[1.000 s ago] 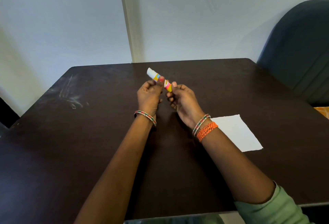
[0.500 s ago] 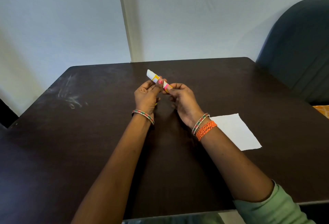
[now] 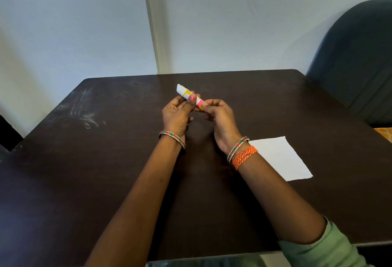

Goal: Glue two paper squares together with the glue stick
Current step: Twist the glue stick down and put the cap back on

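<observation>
Fingers of left hand [image 3: 177, 114] and right hand [image 3: 219, 118] pinch glue stick [image 3: 189, 96]; cap seemingly on

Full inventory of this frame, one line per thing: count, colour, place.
glue stick: 1, white with yellow and pink label, held above the table's middle, tilted, white end up and away
paper: only 1 white sheet visible, flat on the table's right side, partly under the right wrist; cannot tell if a second lies beneath
table: 1, dark brown, scuffed at far left
chair: 1, dark grey, beyond the table's right corner
wall: pale, behind the table
bangles: 2, red and green, one per wrist
wristband: 1, orange, right wrist
sleeve: 1, light green, right arm
left hand: grips the stick's middle
right hand: pinches the stick's near end
</observation>
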